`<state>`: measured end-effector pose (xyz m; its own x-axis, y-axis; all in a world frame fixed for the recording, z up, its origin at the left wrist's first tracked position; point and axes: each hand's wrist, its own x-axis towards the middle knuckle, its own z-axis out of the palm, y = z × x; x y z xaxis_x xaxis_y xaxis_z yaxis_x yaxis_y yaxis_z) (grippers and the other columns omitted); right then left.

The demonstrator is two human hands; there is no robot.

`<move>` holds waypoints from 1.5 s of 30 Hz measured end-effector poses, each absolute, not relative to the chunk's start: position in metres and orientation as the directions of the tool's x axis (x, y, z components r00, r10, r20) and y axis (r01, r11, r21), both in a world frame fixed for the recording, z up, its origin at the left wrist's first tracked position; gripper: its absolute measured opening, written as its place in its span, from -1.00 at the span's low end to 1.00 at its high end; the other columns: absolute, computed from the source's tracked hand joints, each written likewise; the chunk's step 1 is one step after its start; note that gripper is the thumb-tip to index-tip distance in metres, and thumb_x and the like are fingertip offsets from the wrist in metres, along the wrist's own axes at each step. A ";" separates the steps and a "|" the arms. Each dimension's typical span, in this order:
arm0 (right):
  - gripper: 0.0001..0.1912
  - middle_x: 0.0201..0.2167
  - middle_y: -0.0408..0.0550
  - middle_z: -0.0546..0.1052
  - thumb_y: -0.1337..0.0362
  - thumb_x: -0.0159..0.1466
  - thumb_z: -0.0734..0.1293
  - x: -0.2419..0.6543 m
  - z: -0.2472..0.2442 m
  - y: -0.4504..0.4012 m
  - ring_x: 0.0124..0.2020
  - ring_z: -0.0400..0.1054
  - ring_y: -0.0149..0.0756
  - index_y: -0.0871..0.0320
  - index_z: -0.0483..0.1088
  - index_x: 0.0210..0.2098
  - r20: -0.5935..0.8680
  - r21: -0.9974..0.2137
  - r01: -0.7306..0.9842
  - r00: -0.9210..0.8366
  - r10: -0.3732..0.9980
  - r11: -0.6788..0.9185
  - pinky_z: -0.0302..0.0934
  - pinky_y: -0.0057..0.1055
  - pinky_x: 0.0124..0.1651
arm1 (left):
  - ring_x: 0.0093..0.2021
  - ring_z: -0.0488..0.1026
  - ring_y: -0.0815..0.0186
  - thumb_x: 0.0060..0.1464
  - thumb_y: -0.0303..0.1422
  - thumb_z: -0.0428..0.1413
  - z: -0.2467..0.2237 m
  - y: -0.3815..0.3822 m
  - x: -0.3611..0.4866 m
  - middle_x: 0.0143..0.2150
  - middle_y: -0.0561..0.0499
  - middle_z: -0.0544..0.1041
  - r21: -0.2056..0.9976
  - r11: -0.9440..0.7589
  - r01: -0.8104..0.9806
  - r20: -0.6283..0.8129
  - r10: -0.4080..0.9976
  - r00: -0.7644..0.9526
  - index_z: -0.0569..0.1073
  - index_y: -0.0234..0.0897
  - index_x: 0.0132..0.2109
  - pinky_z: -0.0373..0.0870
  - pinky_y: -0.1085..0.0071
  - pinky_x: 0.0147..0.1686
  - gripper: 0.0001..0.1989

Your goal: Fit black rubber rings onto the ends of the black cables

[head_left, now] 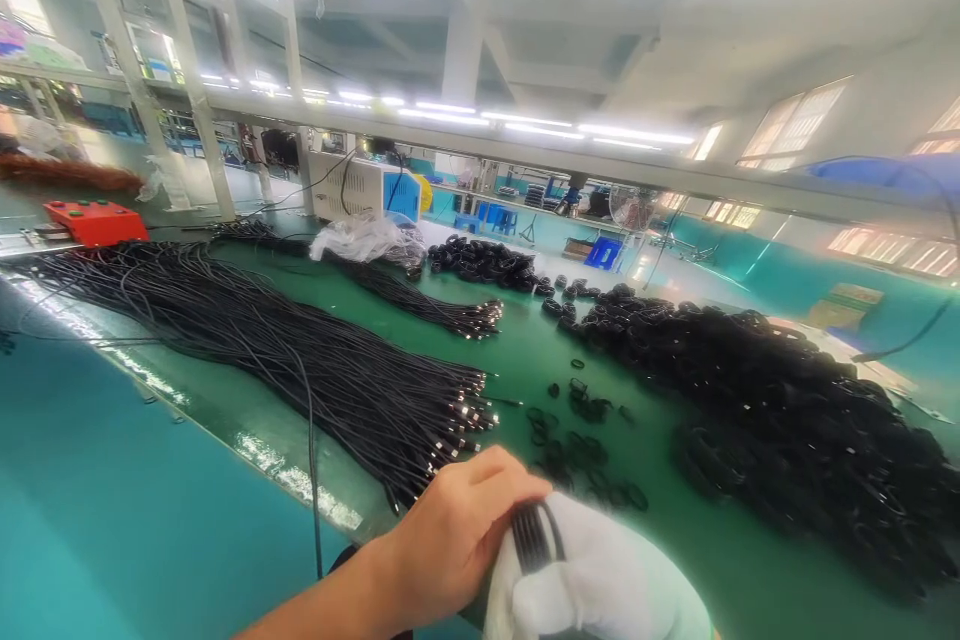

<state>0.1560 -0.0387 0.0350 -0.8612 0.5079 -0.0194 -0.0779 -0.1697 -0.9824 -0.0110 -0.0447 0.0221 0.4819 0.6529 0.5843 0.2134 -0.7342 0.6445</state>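
Note:
Near the bottom centre, my left hand (pixel 457 530) is bare, its fingers closed on a small coil of black cable (pixel 531 538). My right hand (pixel 600 570), in a white glove, wraps round the same coil from the right, and the two hands touch. Just beyond them, a long bundle of black cables (pixel 300 350) with metal plugs at its near end lies on the green table (pixel 525 360). To the right is a large heap of coiled black cables (pixel 780 410). Several small black rings (pixel 589 405) lie loose between bundle and heap.
A red box with buttons (pixel 97 222) stands at the far left. Behind the bundle are a crumpled clear plastic bag (pixel 367 240) and a white and blue machine (pixel 364 190). Metal posts (pixel 187 70) rise along the table's back left.

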 end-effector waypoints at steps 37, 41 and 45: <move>-0.60 -0.28 0.11 0.46 0.18 0.02 0.44 0.160 0.018 -0.012 -0.31 0.41 -0.20 0.29 0.40 -0.20 -0.060 -0.905 -0.290 -0.639 0.767 -0.312 0.37 -0.18 -0.31 | -0.50 0.37 0.42 0.01 -0.45 0.00 0.043 -0.009 -0.003 -0.44 0.10 0.42 0.930 -0.210 0.300 0.115 0.945 0.305 0.37 -0.25 -0.24 0.32 0.52 -0.52 -0.87; -0.60 -0.39 0.08 0.49 0.19 0.01 0.44 0.159 0.010 -0.007 -0.35 0.41 -0.21 0.32 0.43 -0.22 -0.049 -0.911 -0.300 -0.603 0.796 -0.283 0.37 -0.20 -0.31 | -0.56 0.34 0.44 -0.05 -0.44 0.03 0.035 -0.004 0.005 -0.48 0.12 0.40 0.940 -0.125 0.317 0.047 0.969 0.242 0.35 -0.24 -0.30 0.28 0.55 -0.59 -0.90; -0.65 -0.41 0.06 0.50 0.24 0.03 0.44 0.158 0.005 -0.007 -0.38 0.40 -0.23 0.34 0.43 -0.25 -0.065 -0.918 -0.283 -0.582 0.810 -0.277 0.36 -0.20 -0.28 | -0.55 0.33 0.43 -0.07 -0.42 0.05 0.028 -0.001 0.010 -0.53 0.12 0.40 0.897 -0.129 0.423 0.045 0.978 0.203 0.35 -0.24 -0.38 0.23 0.55 -0.60 -0.97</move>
<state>0.1578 -0.0074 0.0053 -0.5823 0.8104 -0.0652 -0.2831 -0.2773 -0.9182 0.0104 -0.0011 0.0277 0.2031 0.9781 0.0453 0.4226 -0.1293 0.8971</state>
